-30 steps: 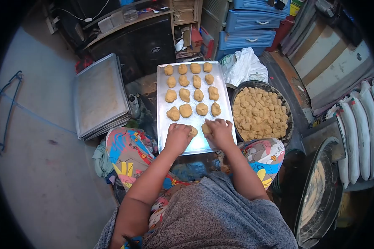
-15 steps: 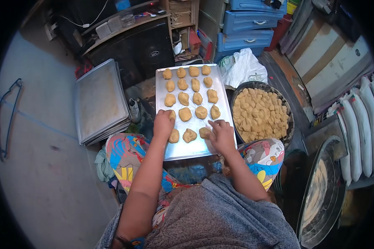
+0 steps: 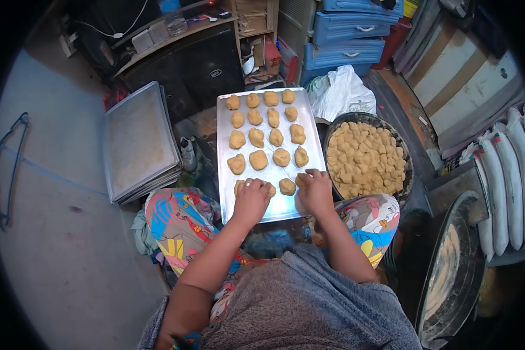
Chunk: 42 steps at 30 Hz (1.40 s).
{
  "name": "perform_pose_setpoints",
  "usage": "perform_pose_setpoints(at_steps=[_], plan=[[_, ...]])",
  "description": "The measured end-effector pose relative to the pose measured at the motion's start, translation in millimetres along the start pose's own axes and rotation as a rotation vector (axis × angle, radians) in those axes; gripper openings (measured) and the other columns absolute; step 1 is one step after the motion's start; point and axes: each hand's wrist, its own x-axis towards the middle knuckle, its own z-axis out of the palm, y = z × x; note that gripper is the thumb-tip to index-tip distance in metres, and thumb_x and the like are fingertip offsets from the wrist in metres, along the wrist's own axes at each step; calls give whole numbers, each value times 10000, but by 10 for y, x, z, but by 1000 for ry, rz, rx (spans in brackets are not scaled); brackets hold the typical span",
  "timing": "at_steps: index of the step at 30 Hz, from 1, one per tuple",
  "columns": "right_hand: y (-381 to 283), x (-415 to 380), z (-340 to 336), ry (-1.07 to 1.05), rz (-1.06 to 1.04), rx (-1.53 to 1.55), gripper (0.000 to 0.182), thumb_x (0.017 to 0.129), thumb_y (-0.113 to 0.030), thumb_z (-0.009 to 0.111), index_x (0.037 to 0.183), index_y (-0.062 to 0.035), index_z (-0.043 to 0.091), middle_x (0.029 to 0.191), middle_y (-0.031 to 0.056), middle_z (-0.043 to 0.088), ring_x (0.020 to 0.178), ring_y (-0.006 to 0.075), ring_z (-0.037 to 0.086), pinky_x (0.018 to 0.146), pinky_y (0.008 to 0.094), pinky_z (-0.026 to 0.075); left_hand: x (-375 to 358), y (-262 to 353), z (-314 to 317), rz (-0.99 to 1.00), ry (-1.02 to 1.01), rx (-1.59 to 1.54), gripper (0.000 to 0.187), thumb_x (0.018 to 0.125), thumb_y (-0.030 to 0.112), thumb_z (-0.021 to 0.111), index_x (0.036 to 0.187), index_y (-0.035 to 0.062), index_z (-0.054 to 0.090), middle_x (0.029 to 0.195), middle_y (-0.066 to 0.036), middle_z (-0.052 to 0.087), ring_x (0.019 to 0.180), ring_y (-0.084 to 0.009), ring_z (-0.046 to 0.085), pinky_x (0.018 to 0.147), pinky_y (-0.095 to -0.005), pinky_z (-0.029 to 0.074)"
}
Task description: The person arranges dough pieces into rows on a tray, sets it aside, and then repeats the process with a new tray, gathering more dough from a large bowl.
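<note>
A silver baking tray (image 3: 223,125) lies in front of me with rows of tan dough pieces, among them a dough ball (image 3: 258,160). Over the nearest row, my left hand (image 3: 252,199) rests with curled fingers on dough that shows at both sides of it. My right hand (image 3: 316,191) is closed around a dough piece (image 3: 300,180) at the row's right end. Between the hands sits one more dough ball (image 3: 287,186). A round black basin (image 3: 410,169) heaped with dough pieces (image 3: 364,156) stands right of the tray.
Stacked baking trays (image 3: 140,140) lean at the left. Behind the basin is a white plastic bag (image 3: 347,93), with blue drawers (image 3: 347,52) beyond. A large black pan (image 3: 449,280) stands at the lower right, near filled long white bags (image 3: 501,192).
My left hand has moved right and down from the left edge of the fourth row to the nearest row. My right hand has shifted slightly down, and a dough piece now shows at its fingers.
</note>
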Motion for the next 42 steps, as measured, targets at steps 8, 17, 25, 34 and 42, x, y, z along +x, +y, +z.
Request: perform_pose_setpoints(at_steps=[8,17,25,34,42], plan=[[-214,-54,274,-137,-68,20,174,741,-176,660,899,-104,671,814,66,607,808,261,573,753,393,393,-47,50,39,23,-36,105,159,802,218,613,840,77,677,836,-79,583,906,-252,537,800,-393,386],[-304,-63,200,-68,-64,13,146,758,-202,651,872,-113,661,820,57,588,817,233,569,733,393,386,15,-111,-208,-191,94,-28,257,817,209,616,1022,64,671,1043,-116,576,1037,-277,508,885,-419,376],[-247,-59,220,-92,-94,52,188,787,-212,630,944,-120,674,868,56,583,868,241,557,756,397,381,269,-822,-82,-351,402,-237,256,831,127,593,1060,29,654,1065,-153,574,1015,-343,541,873,-423,433],[-230,-20,115,-189,-41,98,246,779,-203,641,992,-85,679,884,91,594,893,270,568,807,408,398,297,-798,-64,-409,203,-161,216,829,191,623,935,10,674,869,-184,620,828,-352,607,763,-407,483],[182,86,22,-12,233,150,268,750,-159,632,990,-44,668,918,152,593,868,330,581,811,422,461,229,-661,-34,-367,401,-26,263,834,217,611,1011,27,653,993,-143,614,1014,-315,554,888,-427,433]])
